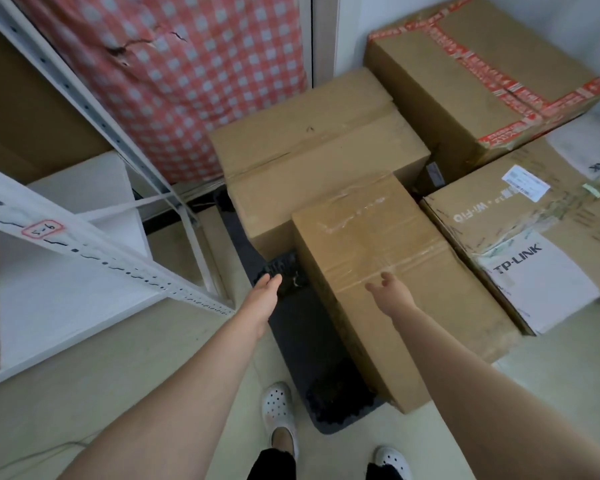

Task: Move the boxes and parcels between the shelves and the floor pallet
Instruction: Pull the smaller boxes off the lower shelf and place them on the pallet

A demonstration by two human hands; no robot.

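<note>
Grip none: left hand [264,293], right hand [392,293] loose | four boxes [388,271] | one pallet [302,344]

- Single view: a wide-angle camera worn on the head, facing forward and steeply down along both forearms.
- Left hand [266,289] and right hand [394,296] lie near frame centre, at arm's reach from the lens.
- Beyond and right of the hands: cardboard boxes [378,233] on a dark pallet [302,334], filling the upper right.
- Left of the left hand: white shelf frame [118,265], near the lens, its lines bowed by the wide angle.
- Below the hands, at the bottom edge: white shoes [278,407] on the floor [153,375], almost directly under the camera.
</note>
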